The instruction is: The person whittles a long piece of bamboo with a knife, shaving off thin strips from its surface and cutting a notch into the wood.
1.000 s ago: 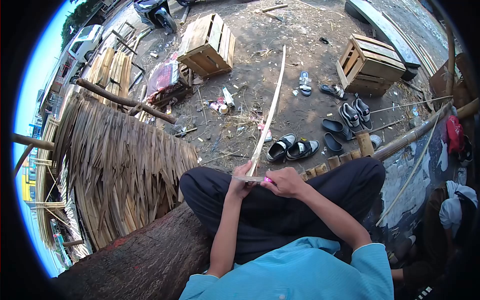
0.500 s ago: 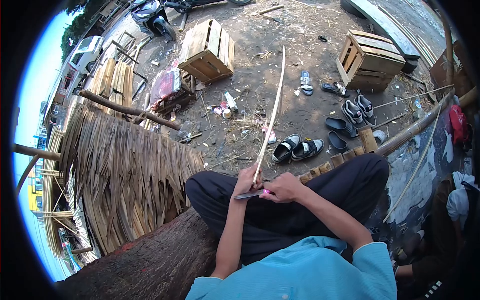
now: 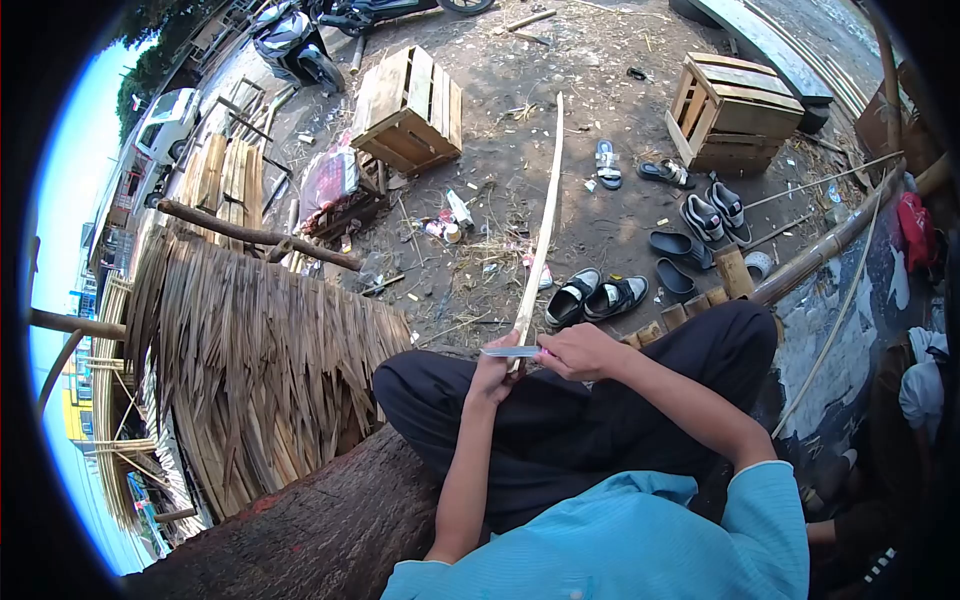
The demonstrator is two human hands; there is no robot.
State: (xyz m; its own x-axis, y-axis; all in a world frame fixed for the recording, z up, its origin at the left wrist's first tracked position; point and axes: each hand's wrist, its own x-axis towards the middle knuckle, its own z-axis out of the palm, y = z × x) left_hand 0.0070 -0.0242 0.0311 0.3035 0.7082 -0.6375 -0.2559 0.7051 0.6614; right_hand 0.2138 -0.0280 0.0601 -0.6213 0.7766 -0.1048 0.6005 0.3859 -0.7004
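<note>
A long, pale bamboo strip (image 3: 543, 235) points away from me over the ground, its near end between my knees. My left hand (image 3: 493, 370) is closed round that near end. My right hand (image 3: 580, 353) grips a knife by its pink handle. The knife's blade (image 3: 512, 352) lies crosswise over the strip, at the top of my left hand. Whether the edge touches the strip I cannot tell.
Two wooden crates (image 3: 408, 110) (image 3: 737, 112) stand on the ground ahead. Black-and-white shoes (image 3: 612, 298) lie beyond my knees. Dry thatch (image 3: 260, 350) hangs at the left above a thick log (image 3: 310, 510). A bamboo pole (image 3: 830, 250) runs at the right, where another person's sleeve (image 3: 922, 395) shows.
The knife and my right hand have moved up and forward along the strip, away from my body. My left hand has also shifted slightly. The view has turned a little.
</note>
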